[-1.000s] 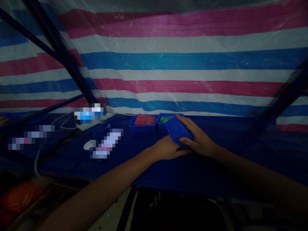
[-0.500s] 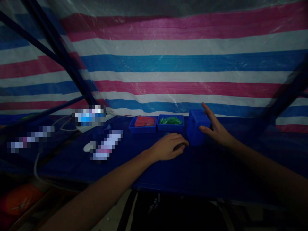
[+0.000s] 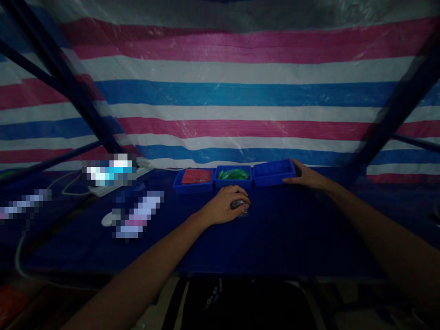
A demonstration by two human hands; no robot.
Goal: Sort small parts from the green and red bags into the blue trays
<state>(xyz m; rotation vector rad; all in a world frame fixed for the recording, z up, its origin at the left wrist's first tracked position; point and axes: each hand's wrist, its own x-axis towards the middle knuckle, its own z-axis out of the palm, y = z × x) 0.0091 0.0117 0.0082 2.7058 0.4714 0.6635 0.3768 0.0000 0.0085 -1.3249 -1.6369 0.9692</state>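
Observation:
My right hand [image 3: 307, 176] grips the right end of a blue plastic bin [image 3: 274, 172], thumb at the front and fingers behind. Slightly tilted, this bin shows its open top and no contents that I can make out. On the table in front of the bins, my left hand [image 3: 227, 205] curls over a small dark, shiny packet [image 3: 240, 204], mostly hidden under the fingers. Just behind that hand is a blue bin with green plastic pieces [image 3: 233, 174]. To its left stands a blue bin holding red flat packets [image 3: 196, 176].
The blue table [image 3: 275, 243] reaches to a striped tarpaulin [image 3: 233, 94]. On the left lie a white power strip [image 3: 120, 181] with cables, a white round object [image 3: 110, 219] and blurred-out items. Dark metal posts [image 3: 79, 105] slope at both sides.
The right bin has gone from standing on end to lying open-side up beside the green one, and my right hand has closed on it. My left hand stays over the packet as the view shifts.

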